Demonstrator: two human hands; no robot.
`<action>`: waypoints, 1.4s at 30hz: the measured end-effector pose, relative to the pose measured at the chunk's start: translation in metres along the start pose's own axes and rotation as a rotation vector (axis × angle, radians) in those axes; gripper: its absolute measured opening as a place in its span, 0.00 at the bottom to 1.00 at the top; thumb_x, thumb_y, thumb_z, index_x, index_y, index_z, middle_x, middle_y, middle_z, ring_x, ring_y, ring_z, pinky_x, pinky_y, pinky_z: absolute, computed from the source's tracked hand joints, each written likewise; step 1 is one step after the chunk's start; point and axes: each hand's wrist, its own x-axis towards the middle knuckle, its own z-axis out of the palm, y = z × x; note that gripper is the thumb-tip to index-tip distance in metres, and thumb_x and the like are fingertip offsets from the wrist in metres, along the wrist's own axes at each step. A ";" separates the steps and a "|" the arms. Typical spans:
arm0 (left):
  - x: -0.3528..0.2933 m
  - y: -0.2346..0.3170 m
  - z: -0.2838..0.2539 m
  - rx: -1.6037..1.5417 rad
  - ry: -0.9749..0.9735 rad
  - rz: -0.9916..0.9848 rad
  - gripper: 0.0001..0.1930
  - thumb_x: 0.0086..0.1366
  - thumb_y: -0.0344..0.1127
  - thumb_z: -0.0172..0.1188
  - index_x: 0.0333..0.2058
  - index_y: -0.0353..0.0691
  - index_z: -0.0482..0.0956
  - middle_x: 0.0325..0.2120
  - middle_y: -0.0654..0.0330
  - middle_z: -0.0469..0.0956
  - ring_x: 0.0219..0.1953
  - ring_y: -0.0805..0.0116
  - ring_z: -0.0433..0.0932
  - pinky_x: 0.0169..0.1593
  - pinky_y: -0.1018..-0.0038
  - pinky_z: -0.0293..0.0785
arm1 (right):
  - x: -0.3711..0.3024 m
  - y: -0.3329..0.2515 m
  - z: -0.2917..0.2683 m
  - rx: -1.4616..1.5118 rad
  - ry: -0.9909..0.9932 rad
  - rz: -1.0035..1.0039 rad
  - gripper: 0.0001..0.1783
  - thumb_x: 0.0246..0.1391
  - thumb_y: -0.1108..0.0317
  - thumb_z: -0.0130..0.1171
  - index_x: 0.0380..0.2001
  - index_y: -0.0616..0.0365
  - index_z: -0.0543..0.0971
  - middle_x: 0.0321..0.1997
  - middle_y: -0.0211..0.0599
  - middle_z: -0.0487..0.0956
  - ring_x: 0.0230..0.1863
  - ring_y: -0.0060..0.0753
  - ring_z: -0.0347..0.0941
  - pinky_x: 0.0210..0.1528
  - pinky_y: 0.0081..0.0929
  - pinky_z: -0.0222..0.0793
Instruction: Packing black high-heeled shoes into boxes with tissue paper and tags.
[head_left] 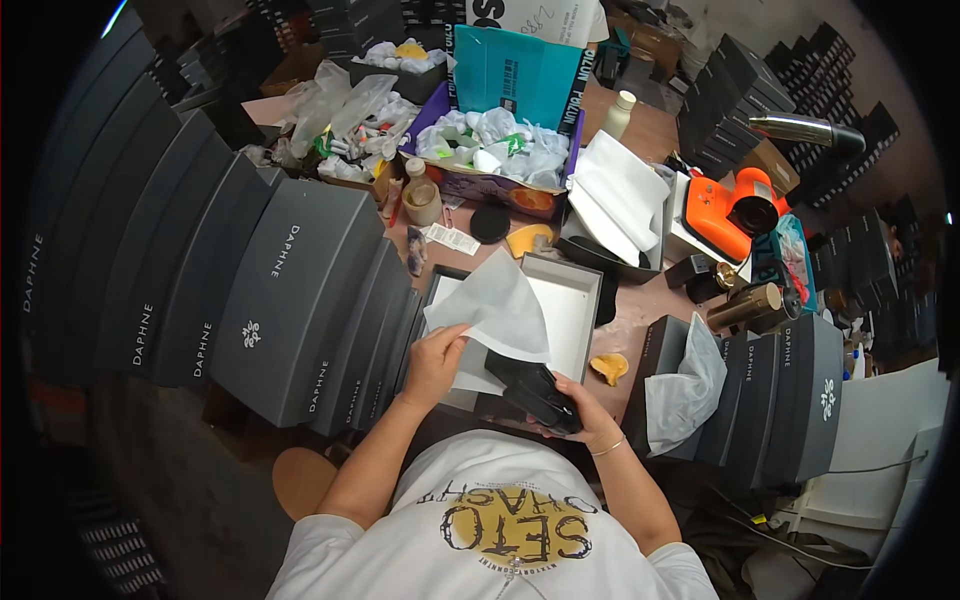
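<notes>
In front of me an open grey shoebox [592,325] with a white lining sits on the table. My left hand [434,366] pinches the edge of a sheet of white tissue paper [497,312], lifted over the box. At the box's near right corner, my right hand [588,409] is closed round a black shoe [537,392], its fingers partly hidden beneath. The sheet's lower edge meets the far end of the shoe. More white paper shows under it, inside the box.
Dark shoeboxes [290,300] line my left, and more [765,400] stand right, one with white paper [690,390]. Beyond are a purple carton of crumpled paper [500,180], a bottle [421,195], an orange device [715,218] and a yellow cloth scrap [609,367].
</notes>
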 end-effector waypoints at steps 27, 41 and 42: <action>0.016 0.097 0.019 0.067 -0.340 0.283 0.17 0.51 0.23 0.60 0.43 0.37 0.80 0.20 0.56 0.72 0.20 0.62 0.74 0.26 0.71 0.68 | -0.050 -0.026 0.010 0.169 0.009 -0.215 0.30 0.52 0.65 0.60 0.57 0.61 0.64 0.51 0.41 0.74 0.47 0.31 0.75 0.44 0.33 0.76; 0.019 0.121 0.082 -0.168 -0.462 0.714 0.20 0.48 0.26 0.64 0.43 0.41 0.80 0.18 0.62 0.68 0.18 0.65 0.72 0.23 0.73 0.67 | -0.016 -0.010 0.037 0.348 0.214 -0.753 0.24 0.60 0.61 0.50 0.57 0.56 0.64 0.59 0.37 0.69 0.60 0.34 0.65 0.61 0.33 0.62; 0.022 0.130 0.082 -0.217 -0.466 0.658 0.19 0.48 0.25 0.63 0.42 0.40 0.79 0.18 0.61 0.68 0.19 0.64 0.73 0.23 0.72 0.68 | -0.006 0.005 0.033 0.110 0.416 -0.804 0.27 0.60 0.59 0.50 0.60 0.55 0.61 0.62 0.37 0.65 0.61 0.34 0.63 0.61 0.30 0.62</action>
